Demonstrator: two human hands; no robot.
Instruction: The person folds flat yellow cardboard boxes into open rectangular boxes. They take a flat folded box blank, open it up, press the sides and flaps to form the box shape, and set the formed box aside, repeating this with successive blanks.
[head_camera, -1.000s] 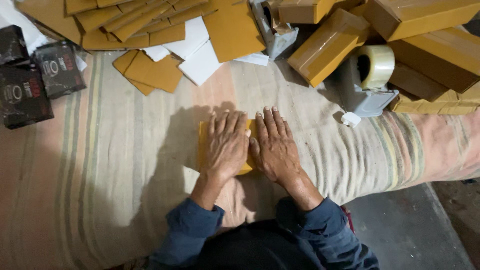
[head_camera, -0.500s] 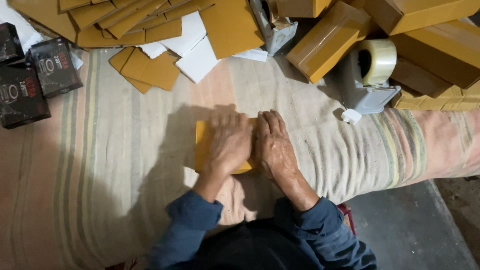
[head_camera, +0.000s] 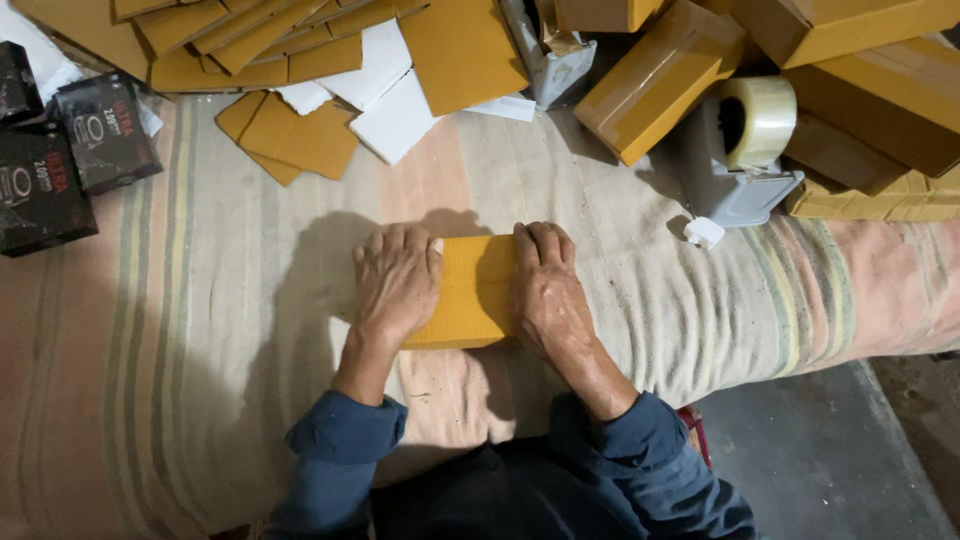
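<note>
Head view: left hand (head_camera: 397, 282) and right hand (head_camera: 545, 290) press flat, fingers together, on either side of the yellow carton (head_camera: 470, 290) on the striped cloth (head_camera: 200, 330); tape dispenser (head_camera: 745, 150) up-right of it, untouched, so sealing looks left.

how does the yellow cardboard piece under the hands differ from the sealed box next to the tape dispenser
The yellow cardboard piece lies flat on the striped cloth, pressed by the left hand and right hand; the sealed box is built up, full-bodied and untouched. The piece is bare; the box has clear tape along it. Both are yellow-brown cardboard.
</note>
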